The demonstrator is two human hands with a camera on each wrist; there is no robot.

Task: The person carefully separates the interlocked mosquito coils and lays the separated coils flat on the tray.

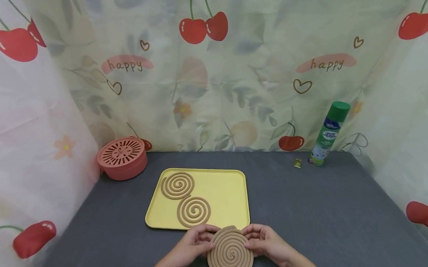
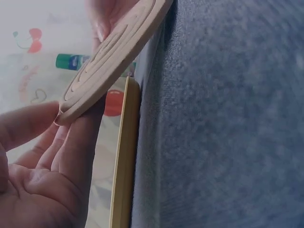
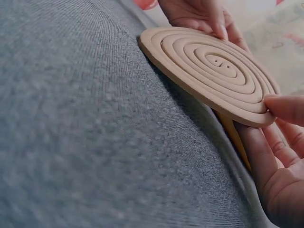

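Bench (image 1: 310,209): dark grey, fabric-like surface. Yellow tray (image 1: 224,196) sits flat near the middle. Red round box with slotted lid (image 1: 122,158) stands at the far left corner. Green-capped spray can (image 1: 329,134) stands upright at the far right; a small brass-coloured piece (image 1: 297,163) lies just beside it, to its left.
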